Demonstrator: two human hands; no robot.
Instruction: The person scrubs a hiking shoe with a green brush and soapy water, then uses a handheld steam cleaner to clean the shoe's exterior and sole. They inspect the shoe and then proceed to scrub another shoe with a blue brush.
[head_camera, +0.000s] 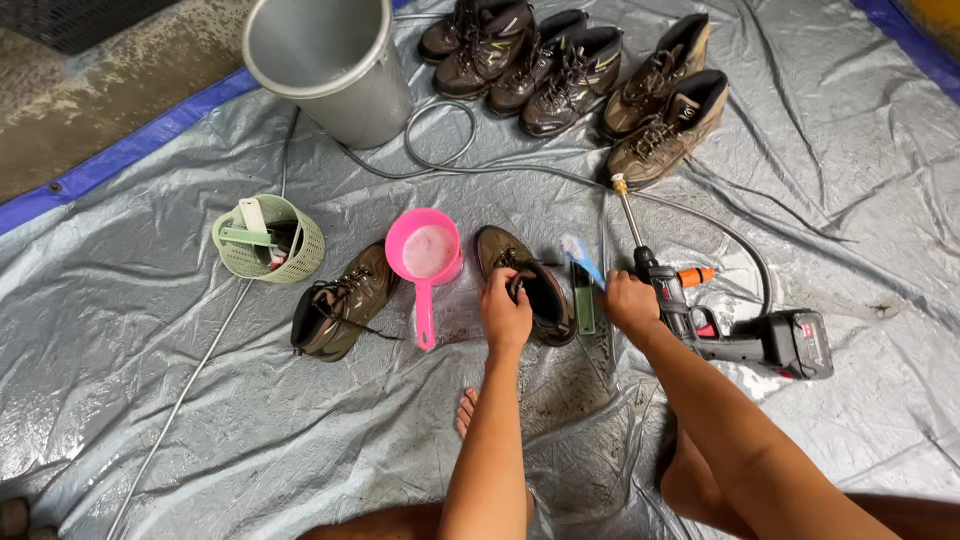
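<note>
A person is crouching on a crinkled grey tarpaulin (820, 180), working over a muddy brown boot (530, 285) lying at the centre of the sheet. The left hand (505, 315) is gripping that boot at its collar and laces, fingers curled over the opening. The right hand (628, 303) is closing around what looks like a brush (583, 290) with a green handle and pale blue bristles, just at the boot's 3 o'clock; whether the grip is firm cannot be told.

At 9 o'clock from the boot, a pink scoop (425, 258) is sitting upright, with the boot's mate (340, 302) tipped on its side beyond it. A green mesh basket (270, 238) is standing farther out at 9 o'clock. A battery spray gun (745, 335) is lying at 3 o'clock, its lance pointing toward 12. A grey bucket (330, 65) is standing at 11 o'clock, and a row of six boots (580, 75) is waiting at 12 o'clock.

The risks look modest but real: the hose (440, 165) is looping close to the bucket, and a snagged foot could pull it over; the wet sheet may be slippery; hard scrubbing could knock the scoop and spill it.
</note>
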